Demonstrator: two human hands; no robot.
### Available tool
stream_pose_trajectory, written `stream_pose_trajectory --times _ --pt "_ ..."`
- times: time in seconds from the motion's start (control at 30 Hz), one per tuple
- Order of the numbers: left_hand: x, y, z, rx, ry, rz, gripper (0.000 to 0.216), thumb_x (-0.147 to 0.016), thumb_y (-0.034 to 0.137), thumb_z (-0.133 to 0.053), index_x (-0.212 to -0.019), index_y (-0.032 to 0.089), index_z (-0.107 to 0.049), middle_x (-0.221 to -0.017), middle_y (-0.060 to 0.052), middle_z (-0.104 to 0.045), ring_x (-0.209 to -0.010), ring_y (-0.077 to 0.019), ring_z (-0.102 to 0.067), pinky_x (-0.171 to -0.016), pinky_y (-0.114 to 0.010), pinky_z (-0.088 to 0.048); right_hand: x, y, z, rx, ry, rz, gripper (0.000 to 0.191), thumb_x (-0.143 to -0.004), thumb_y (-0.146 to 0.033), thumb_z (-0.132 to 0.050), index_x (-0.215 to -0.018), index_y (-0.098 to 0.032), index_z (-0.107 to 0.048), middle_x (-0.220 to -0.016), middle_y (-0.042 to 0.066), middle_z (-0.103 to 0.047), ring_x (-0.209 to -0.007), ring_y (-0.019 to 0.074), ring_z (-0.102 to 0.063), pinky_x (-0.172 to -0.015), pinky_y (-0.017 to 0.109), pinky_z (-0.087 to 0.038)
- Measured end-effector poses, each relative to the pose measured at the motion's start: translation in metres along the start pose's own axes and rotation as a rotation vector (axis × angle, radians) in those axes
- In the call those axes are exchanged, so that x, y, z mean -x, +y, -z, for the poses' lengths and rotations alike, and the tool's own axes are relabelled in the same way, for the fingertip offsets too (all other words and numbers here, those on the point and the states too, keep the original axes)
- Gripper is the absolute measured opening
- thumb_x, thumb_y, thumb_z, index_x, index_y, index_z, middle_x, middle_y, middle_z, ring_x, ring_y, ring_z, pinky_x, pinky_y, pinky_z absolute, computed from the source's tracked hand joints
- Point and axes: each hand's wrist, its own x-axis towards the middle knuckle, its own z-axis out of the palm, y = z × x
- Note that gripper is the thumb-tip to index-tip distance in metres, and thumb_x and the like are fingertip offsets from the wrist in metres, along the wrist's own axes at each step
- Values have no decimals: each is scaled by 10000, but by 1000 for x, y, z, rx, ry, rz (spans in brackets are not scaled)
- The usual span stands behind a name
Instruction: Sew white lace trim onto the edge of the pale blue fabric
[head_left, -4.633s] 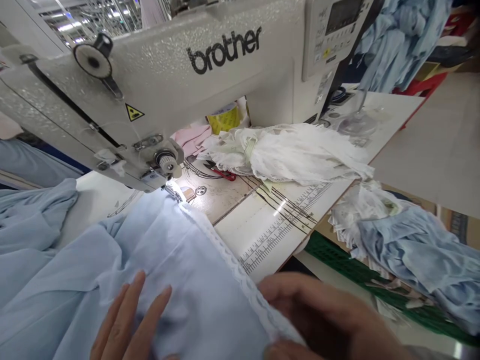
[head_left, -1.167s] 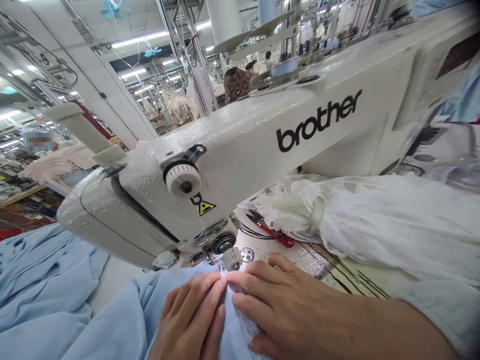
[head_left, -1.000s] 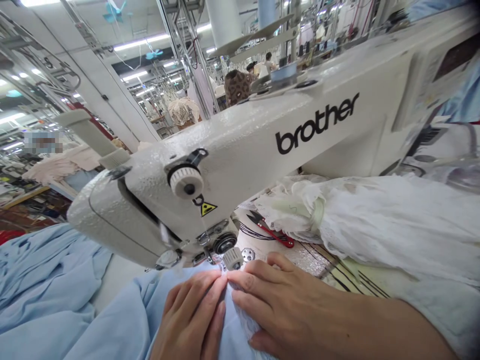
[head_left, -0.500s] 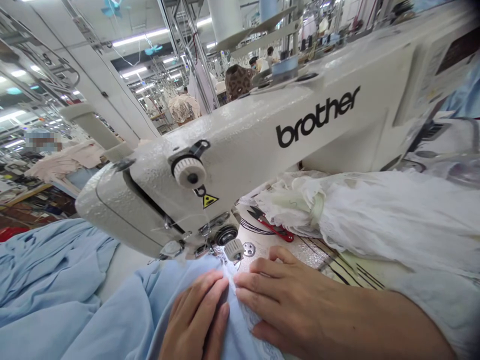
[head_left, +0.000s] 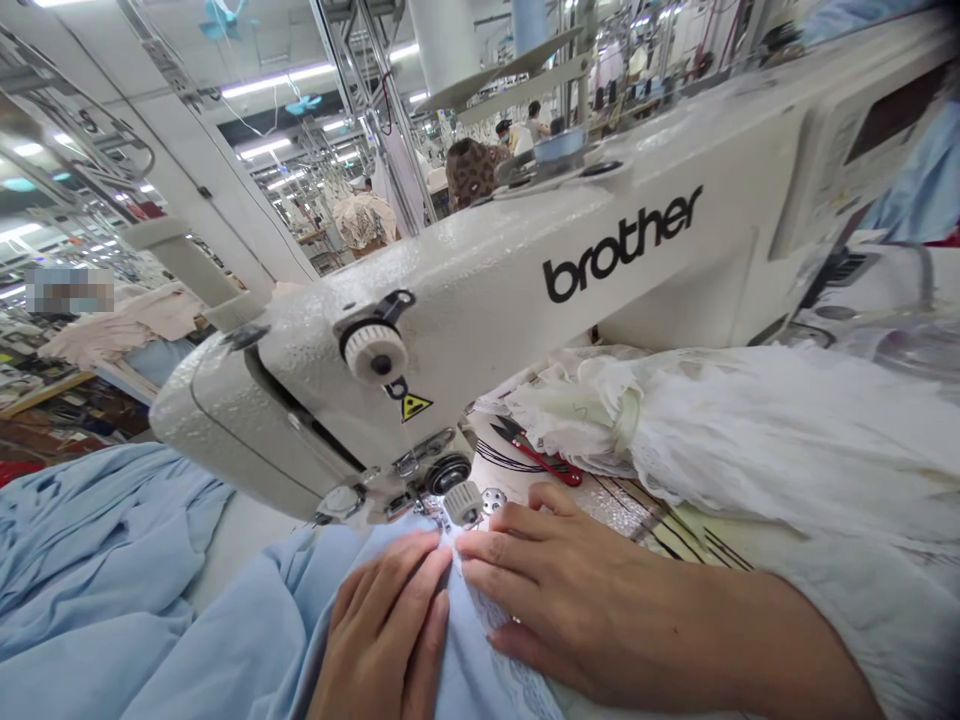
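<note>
Light blue fabric (head_left: 247, 600) runs under the presser foot of a white sewing machine (head_left: 480, 310), with a strip of lace (head_left: 517, 670) along its right edge. My left hand (head_left: 390, 610) lies on the blue fabric, its fingers stretched out toward the needle area. On the lace side, my right hand (head_left: 555, 590) rests with fingers spread and fingertips touching the fabric edge close to the foot. Both hands press from above and the two sets of fingertips nearly meet. The needle tip is hard to make out in the bright lamp light.
Red-handled thread snips (head_left: 540, 455) lie on the machine bed behind my right hand. A bundle of white lacy fabric (head_left: 735, 430) fills the right side. More gathered blue cloth (head_left: 97, 540) is piled at the left. Several people and workstations appear in the background.
Both hands have shifted slightly forward and left, closer to the presser foot. More of the lace strip shows beside my right hand. The view has also moved a little.
</note>
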Motion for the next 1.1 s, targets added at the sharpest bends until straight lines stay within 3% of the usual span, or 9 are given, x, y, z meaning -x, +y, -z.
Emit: stream_pose_trajectory --times 0.2,0.33,0.57,0.77,1.1 --pt "-1 -4 1 6 16 6 280 -927 190 -443 -1156 153 -600 -1182 -61 -652 -1129 -125 -580 -970 -211 -429 -1 0 1 18 7 -16 275 -1004 -327 -444 -1173 -141 -554 -1192 55 -620 -1012 209 -513 -863 382 -300" --pt "10 -2 3 -14 -5 -39 290 -913 193 -495 -1186 163 -587 -1211 -69 -638 -1152 -136 -570 -984 -220 -435 2 -1 2 -8 -7 0 289 -1014 -316 -438 -1215 -139 -546 -1104 47 -649 -987 201 -533 -852 373 -303" --pt "13 10 3 50 -34 -24 310 -899 150 -515 -1205 130 -560 -1206 -72 -645 -1166 -106 -556 -1034 -181 -392 5 0 4 -17 -19 44 240 -1031 -294 -411 -1061 -142 -593 -1084 33 -654 -985 178 -538 -828 365 -296" --pt "17 6 0 35 -45 -32 334 -911 174 -496 -1239 150 -552 -1203 -60 -651 -1138 -116 -578 -986 -185 -432 5 -1 5 -22 -17 39 234 -1032 -288 -404 -1023 -154 -595 -1066 28 -659 -951 170 -537 -822 359 -302" --pt "1 0 3 12 -24 -28 292 -934 175 -426 -1177 142 -583 -1156 -48 -682 -1104 -109 -606 -960 -180 -443 1 1 -2 -20 39 -11 333 -1016 -326 -429 -1274 -141 -527 -1198 57 -632 -1066 213 -512 -908 395 -301"
